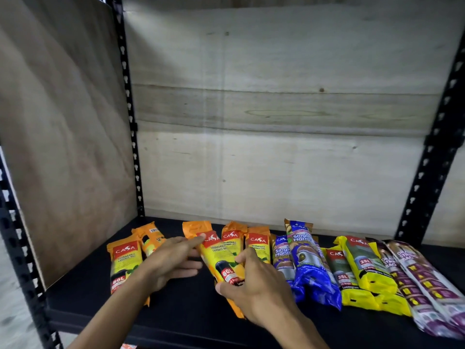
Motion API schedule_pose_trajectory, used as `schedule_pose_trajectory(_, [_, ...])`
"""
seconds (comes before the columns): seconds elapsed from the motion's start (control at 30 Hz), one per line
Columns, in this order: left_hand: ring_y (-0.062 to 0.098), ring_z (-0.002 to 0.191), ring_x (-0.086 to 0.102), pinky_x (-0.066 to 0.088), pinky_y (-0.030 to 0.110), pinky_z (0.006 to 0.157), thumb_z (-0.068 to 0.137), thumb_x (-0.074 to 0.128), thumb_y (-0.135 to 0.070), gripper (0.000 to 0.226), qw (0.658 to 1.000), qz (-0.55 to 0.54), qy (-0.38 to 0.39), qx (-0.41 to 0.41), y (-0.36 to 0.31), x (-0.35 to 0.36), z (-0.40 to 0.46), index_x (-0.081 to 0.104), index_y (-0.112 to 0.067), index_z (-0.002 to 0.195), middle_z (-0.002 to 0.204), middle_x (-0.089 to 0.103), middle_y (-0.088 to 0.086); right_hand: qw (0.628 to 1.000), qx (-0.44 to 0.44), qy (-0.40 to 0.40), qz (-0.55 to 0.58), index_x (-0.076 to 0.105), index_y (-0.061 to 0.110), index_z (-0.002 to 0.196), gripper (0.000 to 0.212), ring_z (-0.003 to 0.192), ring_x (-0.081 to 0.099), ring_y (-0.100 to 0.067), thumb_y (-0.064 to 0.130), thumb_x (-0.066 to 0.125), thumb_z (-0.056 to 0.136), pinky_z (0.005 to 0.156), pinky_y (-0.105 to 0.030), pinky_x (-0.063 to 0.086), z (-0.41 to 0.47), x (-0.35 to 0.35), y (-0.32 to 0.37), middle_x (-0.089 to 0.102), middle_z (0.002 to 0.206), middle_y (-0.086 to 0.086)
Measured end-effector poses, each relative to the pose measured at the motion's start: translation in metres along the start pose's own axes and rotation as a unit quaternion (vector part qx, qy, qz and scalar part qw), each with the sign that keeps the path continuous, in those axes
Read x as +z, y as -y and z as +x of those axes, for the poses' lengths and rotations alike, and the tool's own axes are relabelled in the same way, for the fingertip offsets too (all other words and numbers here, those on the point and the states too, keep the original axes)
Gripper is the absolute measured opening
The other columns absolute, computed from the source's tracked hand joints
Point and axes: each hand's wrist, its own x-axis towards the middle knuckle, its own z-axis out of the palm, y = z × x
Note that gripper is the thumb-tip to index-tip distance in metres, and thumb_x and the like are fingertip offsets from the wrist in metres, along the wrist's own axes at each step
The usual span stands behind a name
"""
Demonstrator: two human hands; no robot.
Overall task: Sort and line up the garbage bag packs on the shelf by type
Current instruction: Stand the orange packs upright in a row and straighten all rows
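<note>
The step in hand looks like the orange group being squared up; the right hand [254, 285] has its fingers curled round the lower end of a tilted orange 60L pack [221, 260], which lies slantwise across the gap in the orange row, its top leaning left; the left hand [171, 260] reaches in with fingers extended and fairly straight, fingertips touching the top left edge of that same pack, gripping nothing.

To the left lie 2 more orange packs, one facing up at the far left [123, 260] and one face-down just behind it [151, 238]; to the right stand 2 further orange packs [256, 245] side by side; then the blue packs [307, 260], the yellow 25L packs [364, 270] and the purple drawstring packs [422, 280], already grouped by colour though overlapping.

The next move, I judge, calls for turning the held pack square to the shelf edge and setting it beside its neighbours; the face-down pack probably wants flipping too.

The surface is a black shelf board [176, 311] in a black slotted metal rack [432, 157]; pale plywood panels [276, 122] close the back and left side; a strip of light floor shows at the far left.
</note>
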Motion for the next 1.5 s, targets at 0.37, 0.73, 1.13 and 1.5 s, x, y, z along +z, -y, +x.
schedule_pose_trajectory(0.37, [0.024, 0.094, 0.075, 0.059, 0.044, 0.088, 0.095, 0.062, -0.021, 0.025, 0.998, 0.019, 0.058, 0.035, -0.019, 0.062, 0.057, 0.070, -0.001, 0.107, 0.099, 0.078, 0.011, 0.993, 0.064, -0.066, 0.068, 0.035, 0.030, 0.142, 0.073, 0.116, 0.054, -0.020, 0.061, 0.063, 0.083, 0.090, -0.034, 0.050, 0.041, 0.015, -0.014, 0.053, 0.128, 0.001])
schedule_pose_trajectory(0.73, [0.014, 0.091, 0.072, 0.058, 0.030, 0.082, 0.092, 0.064, -0.034, 0.017, 0.988, 0.137, 0.055, 0.043, -0.023, 0.075, 0.098, 0.069, -0.020, 0.100, 0.102, 0.075, 0.000, 0.990, 0.132, -0.048, -0.002, 0.029, 0.020, 0.147, 0.082, 0.127, 0.049, -0.027, 0.066, 0.055, 0.085, 0.097, -0.039, 0.048, 0.083, 0.024, -0.017, 0.048, 0.141, -0.005])
schedule_pose_trajectory(1.13, [0.012, 0.093, 0.070, 0.054, 0.026, 0.073, 0.093, 0.062, -0.037, 0.027, 0.993, 0.100, 0.056, 0.041, -0.008, 0.074, 0.090, 0.061, -0.026, 0.117, 0.104, 0.071, -0.005, 0.993, 0.115, -0.020, 0.006, 0.020, 0.022, 0.154, 0.079, 0.138, 0.038, -0.024, 0.064, 0.045, 0.091, 0.103, -0.041, 0.042, 0.081, 0.030, -0.025, 0.038, 0.153, -0.003])
schedule_pose_trajectory(1.5, [0.009, 0.099, 0.064, 0.054, 0.027, 0.078, 0.093, 0.058, -0.045, 0.034, 0.983, 0.163, -0.014, 0.078, 0.001, 0.063, 0.084, 0.063, -0.026, 0.121, 0.113, 0.066, -0.008, 0.993, 0.117, -0.009, -0.017, 0.024, 0.021, 0.150, 0.078, 0.136, 0.037, -0.027, 0.066, 0.045, 0.090, 0.100, -0.042, 0.044, 0.080, 0.027, -0.024, 0.036, 0.151, -0.006])
